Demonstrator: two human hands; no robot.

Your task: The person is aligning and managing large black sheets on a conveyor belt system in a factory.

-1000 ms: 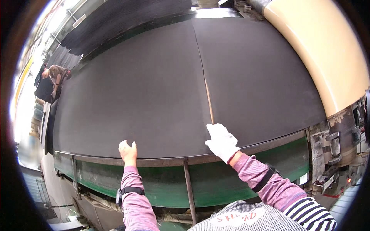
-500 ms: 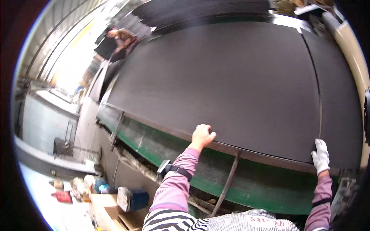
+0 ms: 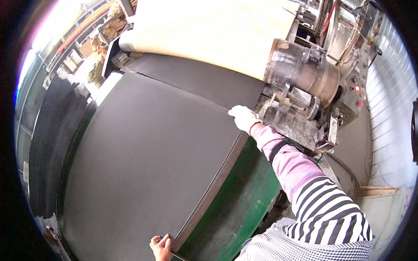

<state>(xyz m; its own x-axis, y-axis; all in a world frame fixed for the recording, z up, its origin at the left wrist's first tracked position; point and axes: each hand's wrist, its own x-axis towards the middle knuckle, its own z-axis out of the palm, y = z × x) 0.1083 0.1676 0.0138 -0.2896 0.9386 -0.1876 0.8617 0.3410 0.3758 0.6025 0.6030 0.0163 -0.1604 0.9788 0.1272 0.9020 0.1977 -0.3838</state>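
A wide, flat black sheet (image 3: 152, 143) covers the table in front of me. At its far right corner my right hand (image 3: 244, 117), in a white knitted glove, has its fingers closed on the edge, beside the seam with a second black sheet (image 3: 200, 80). My left hand (image 3: 161, 248) is bare and low in the view, its fingers parted at the sheet's near edge; part of it is cut off by the frame. Between the hands runs the table's brown edge (image 3: 213, 191), above a green side panel (image 3: 235, 200).
Beyond the second sheet lies a broad pale yellow roll or belt (image 3: 209, 30). A large metal drum (image 3: 300, 69) with gears stands at the right, near a control panel (image 3: 352, 95) with red lights. A dark stack (image 3: 52, 139) rises at the left.
My view has swung to the right, bringing the yellow roll and the drum into sight. My right hand stays by the seam; its fingers now look more bent. The left stays at the edge.
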